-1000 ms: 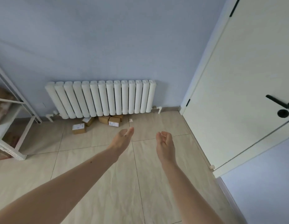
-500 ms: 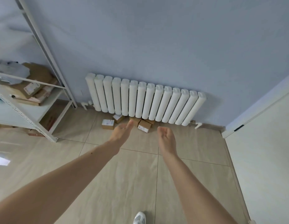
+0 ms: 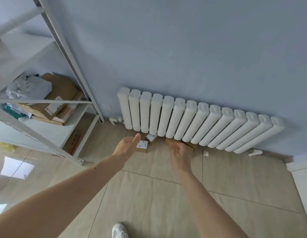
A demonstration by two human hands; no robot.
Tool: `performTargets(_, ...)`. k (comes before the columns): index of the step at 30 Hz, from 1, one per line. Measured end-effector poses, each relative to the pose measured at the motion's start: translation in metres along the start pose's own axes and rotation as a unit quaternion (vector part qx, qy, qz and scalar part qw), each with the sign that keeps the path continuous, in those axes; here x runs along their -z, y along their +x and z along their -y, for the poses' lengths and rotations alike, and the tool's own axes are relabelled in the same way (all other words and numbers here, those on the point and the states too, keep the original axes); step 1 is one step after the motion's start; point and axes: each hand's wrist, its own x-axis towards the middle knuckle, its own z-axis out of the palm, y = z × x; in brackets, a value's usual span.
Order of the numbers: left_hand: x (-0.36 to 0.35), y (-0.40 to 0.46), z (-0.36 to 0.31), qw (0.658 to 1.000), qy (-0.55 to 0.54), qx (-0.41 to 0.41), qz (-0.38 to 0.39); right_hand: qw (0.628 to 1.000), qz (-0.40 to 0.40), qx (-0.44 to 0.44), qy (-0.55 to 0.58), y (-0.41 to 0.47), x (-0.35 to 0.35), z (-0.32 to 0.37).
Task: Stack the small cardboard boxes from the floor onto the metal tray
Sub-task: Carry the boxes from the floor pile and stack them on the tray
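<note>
Boxes [image 3: 142, 146] on floor [image 3: 149, 194] under radiator [image 3: 192, 121]; left hand [image 3: 127, 146] outstretched, grip released; right hand [image 3: 180, 154] loosely curled, grasping nothing.

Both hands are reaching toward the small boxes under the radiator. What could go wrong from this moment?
The small brown cardboard boxes lie tight under the white ribbed radiator, so knuckles may knock its lower edge. The right hand covers one box, so its grip may be misjudged. The left hand is open and empty; taking several boxes together may drop one. No metal tray is in view.
</note>
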Motion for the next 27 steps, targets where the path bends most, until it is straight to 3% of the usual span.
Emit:
performTargets(13, 0.013, 0.256, 0.029, 0.996, 0.033, 0.087, -0.008, 0.996, 0.022, -0.072, -0.045, 0.207, -0.142, -0.038)
performTargets(20, -0.02, 0.401, 0.095, 0.991, 0.021, 0.134, 0.002, 0.988, 0.023, -0.142, -0.055, 0.311, -0.219, -0.104)
performTargets(27, -0.069, 0.56, 0.193, 0.99, 0.034, 0.133, 0.008, 0.986, 0.02, -0.151, -0.071, 0.419, -0.311, -0.209)
